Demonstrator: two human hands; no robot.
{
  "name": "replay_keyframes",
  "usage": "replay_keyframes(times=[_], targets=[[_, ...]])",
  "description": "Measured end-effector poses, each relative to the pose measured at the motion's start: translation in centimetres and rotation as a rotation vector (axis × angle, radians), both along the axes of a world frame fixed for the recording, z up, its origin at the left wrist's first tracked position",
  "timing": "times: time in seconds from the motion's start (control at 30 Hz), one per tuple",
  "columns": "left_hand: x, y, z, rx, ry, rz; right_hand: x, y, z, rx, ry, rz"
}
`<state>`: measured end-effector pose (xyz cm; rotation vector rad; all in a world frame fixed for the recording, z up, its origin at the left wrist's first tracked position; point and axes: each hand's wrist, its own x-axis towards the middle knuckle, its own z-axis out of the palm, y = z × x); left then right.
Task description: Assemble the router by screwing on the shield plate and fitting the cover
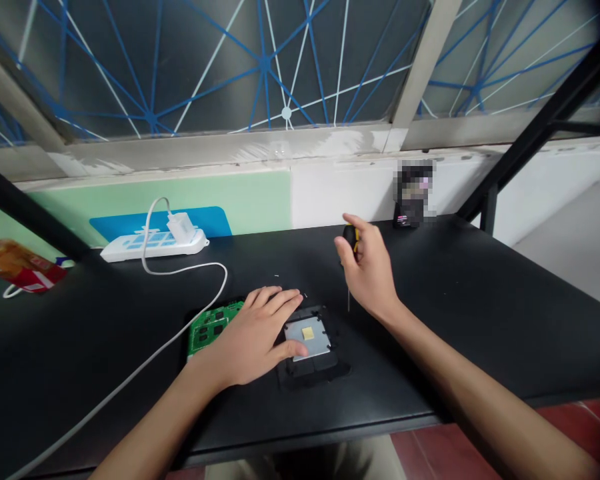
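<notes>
My right hand (373, 270) is closed around the dark and yellow handle of a screwdriver (350, 235), its thin shaft pointing down over the table. My left hand (260, 333) lies with its fingers stretched out across a green circuit board (207, 331) and the edge of a black plastic housing (325, 363). Its thumb rests at a silver metal plate (317, 343) that has a small pale yellow square pad (307, 333) in the middle. The hand hides part of the board and the housing's left side.
On the black table (430, 320), a white cable (145, 363) runs from a charger (181, 228) in a power strip (155, 245) along the left. A bottle with a red label (25, 267) lies far left. A pixelated dark object (413, 193) stands at the wall.
</notes>
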<state>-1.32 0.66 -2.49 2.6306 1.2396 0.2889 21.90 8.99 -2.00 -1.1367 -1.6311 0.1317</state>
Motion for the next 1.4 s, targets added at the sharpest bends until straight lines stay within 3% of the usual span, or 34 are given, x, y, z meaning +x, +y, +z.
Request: replay_keyframes(times=[0.13, 0.33, 0.43, 0.77, 0.93, 1.03, 1.17, 1.27, 1.4], targets=[[0.0, -0.2, 0.3, 0.027, -0.006, -0.008, -0.1, -0.2, -0.1, -0.059, -0.174, 0.021], [0.1, -0.7, 1.3, -0.037, 0.0, 0.039, -0.5, -0.6, -0.9, -0.373, -0.528, -0.002], [-0.1, -1.0, 1.6, -0.096, 0.01, 0.051, -0.6, -0.7, -1.4, -0.433, -0.636, -0.002], [-0.2, -1.2, 2.0, -0.196, 0.078, 0.035, -0.3, -0.6, -1.7, -0.428, -0.702, -0.009], [-0.4, -1.1, 2.0, -0.202, 0.054, 0.037, -0.4, -0.9, -1.2, -0.231, -0.68, -0.066], [-0.6, -1.0, 1.8, -0.203, 0.031, 0.034, -0.5, -1.4, -0.4, -0.133, -0.638, 0.044], [-0.9, -0.9, 1.6, -0.183, -0.001, 0.016, -0.3, -2.6, 0.5, -0.097, -0.619, 0.333], [-1.0, -0.8, 1.6, -0.166, -0.008, 0.017, -0.1, -3.3, 0.7, -0.16, -0.608, 0.522], [-1.1, -0.7, 1.6, -0.171, 0.01, 0.024, -0.2, -3.7, 0.8, -0.298, -0.604, 0.608]])
